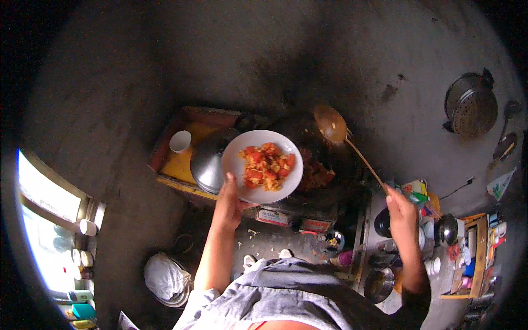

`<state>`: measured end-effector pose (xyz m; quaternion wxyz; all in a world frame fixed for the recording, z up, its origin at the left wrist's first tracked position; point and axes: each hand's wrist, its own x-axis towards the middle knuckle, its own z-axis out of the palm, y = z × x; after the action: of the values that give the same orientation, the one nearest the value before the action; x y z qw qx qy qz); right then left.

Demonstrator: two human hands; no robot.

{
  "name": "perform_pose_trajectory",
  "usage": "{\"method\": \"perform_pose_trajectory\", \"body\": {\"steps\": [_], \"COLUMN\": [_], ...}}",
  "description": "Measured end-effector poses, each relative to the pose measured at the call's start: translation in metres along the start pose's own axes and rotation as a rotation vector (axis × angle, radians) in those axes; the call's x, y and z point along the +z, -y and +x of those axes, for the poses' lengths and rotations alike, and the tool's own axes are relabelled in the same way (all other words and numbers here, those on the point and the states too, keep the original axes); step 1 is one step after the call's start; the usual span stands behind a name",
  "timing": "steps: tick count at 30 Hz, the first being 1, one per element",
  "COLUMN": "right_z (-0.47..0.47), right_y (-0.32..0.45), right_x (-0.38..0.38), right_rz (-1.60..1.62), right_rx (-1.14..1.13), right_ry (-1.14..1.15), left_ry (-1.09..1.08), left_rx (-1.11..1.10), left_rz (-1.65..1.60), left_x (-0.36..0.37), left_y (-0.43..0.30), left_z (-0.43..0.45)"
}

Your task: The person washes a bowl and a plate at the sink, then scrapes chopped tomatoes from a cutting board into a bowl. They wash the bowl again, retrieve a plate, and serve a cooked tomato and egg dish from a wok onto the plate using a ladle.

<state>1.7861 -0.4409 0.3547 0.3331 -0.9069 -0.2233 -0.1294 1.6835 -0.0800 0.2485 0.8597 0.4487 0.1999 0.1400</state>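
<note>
My left hand [230, 208] holds a white plate [232, 153] by its near left rim, thumb on top. Pieces of red tomato and yellow scrambled egg [268, 167] lie in its middle. In my right hand [402, 214] is the end of a long thin handle. The ladle's round bowl [330, 123] is raised at the far side, with small food bits on it. Beneath ladle and plate is a dark wok [344, 165], its outline hard to make out. More of the tomato food [317, 175] shows in it, partly hidden by the plate.
Left of the plate, a metal lid [206, 167] and a white cup [180, 141] rest on a yellow surface [177, 165]. A steamer insert [475, 113] hangs on the dark wall. Bowls and a metal pot [379, 284] crowd the right side. A bag-covered bin [167, 278] stands lower left.
</note>
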Motion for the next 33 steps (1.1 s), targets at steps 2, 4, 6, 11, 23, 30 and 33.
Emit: {"method": "perform_pose_trajectory", "body": {"steps": [2, 4, 6, 11, 23, 30, 33], "right_z": [0.016, 0.024, 0.025, 0.016, 0.038, 0.022, 0.008], "right_y": [-0.001, 0.003, -0.006, -0.014, -0.022, -0.085, -0.022], "right_x": [0.001, 0.001, 0.007, 0.030, 0.083, 0.109, 0.115], "right_rz": [-0.179, -0.366, -0.496, -0.199, 0.200, 0.231, 0.613], "right_rx": [0.071, 0.196, 0.183, 0.174, 0.298, 0.178, 0.541], "right_ry": [0.086, 0.223, 0.289, 0.441, 0.340, 0.277, 0.483], "left_ry": [-0.044, -0.052, -0.079, -0.219, -0.271, -0.226, -0.208], "left_rx": [0.026, 0.049, 0.078, 0.108, 0.065, 0.073, 0.092], "left_rz": [-0.030, -0.033, -0.021, -0.080, -0.115, -0.086, -0.079], "left_x": [-0.011, -0.033, -0.045, -0.060, -0.057, -0.059, -0.055], "left_y": [-0.002, -0.002, -0.006, -0.004, -0.013, -0.007, -0.011], "left_z": [-0.008, -0.017, -0.030, -0.047, -0.048, -0.044, -0.046]}}
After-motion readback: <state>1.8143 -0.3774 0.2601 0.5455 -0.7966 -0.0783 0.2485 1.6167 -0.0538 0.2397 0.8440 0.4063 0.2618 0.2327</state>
